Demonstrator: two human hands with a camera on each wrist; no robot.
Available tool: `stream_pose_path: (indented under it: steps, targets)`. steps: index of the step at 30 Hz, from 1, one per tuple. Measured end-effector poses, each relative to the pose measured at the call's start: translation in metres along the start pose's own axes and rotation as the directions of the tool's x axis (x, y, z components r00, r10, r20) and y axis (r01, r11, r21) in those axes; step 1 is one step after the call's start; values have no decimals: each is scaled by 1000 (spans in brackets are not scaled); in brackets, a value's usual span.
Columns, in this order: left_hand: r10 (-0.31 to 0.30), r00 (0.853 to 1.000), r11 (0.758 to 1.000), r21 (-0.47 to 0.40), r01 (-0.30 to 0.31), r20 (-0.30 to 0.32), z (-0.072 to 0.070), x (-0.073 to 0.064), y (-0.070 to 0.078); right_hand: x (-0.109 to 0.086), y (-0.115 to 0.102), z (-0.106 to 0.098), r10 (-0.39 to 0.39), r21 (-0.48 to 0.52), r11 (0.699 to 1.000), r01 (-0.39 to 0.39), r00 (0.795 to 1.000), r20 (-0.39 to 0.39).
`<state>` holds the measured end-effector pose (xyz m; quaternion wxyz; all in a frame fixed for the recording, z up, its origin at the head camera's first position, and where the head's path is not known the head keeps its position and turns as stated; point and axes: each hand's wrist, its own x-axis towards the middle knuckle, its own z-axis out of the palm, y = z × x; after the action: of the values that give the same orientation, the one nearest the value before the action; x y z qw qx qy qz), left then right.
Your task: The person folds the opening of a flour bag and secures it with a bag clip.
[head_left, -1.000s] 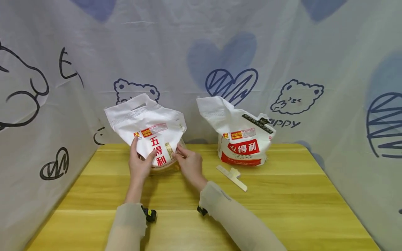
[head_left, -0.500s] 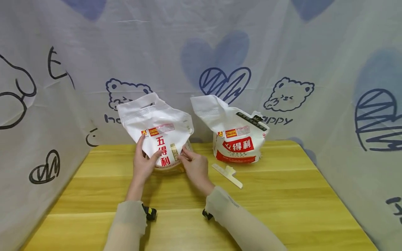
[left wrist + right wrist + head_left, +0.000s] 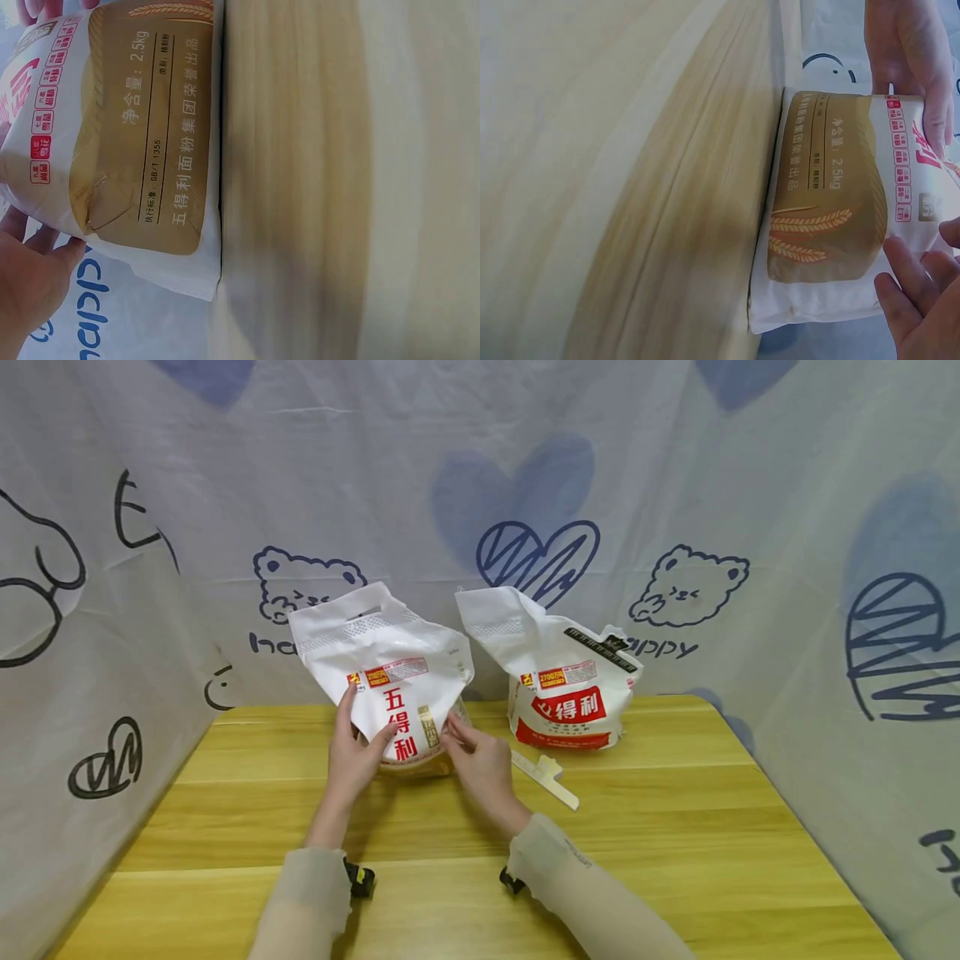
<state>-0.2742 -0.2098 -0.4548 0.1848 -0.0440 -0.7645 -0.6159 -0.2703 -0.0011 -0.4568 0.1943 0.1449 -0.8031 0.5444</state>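
Note:
A white flour bag (image 3: 390, 693) with red characters stands on the table, its top with the cut-out handle leaning left. My left hand (image 3: 354, 764) holds its left side, the thumb over the front. At its lower right, my right hand (image 3: 483, 768) pinches the bag's side between thumb and fingers. The left wrist view shows the brown panel (image 3: 150, 127) low on this bag, marked 2.5kg, with left fingertips (image 3: 71, 251) against its side. In the right wrist view, right fingers (image 3: 911, 277) touch the bag's other end.
Right of the hands, a second flour bag (image 3: 566, 710) has its top folded over under a black clip (image 3: 600, 649). A loose cream clip (image 3: 551, 781) lies before it on the wooden table (image 3: 660, 860). A printed curtain (image 3: 420, 468) hangs behind.
The held flour bag has moved right, closer to the second bag, with both hands still on it. The head view has turned slightly right. The loose clip and second bag stay put.

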Motion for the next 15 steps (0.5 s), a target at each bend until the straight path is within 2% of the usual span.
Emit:
stream_pose_path:
  steps: [5,7,15]
  targets:
    - [25,999,996,86,-28,39,-1,-2,0,-2,0,-6,20,31,999,-21,999,49]
    - [16,998,993,114,-22,57,-2,-3,0,-2,0,-8,30,57,998,-34,997,71]
    - [-1,994,990,139,-14,109,-12,-8,1,-6,-1,-18,23,160,986,-51,985,170]
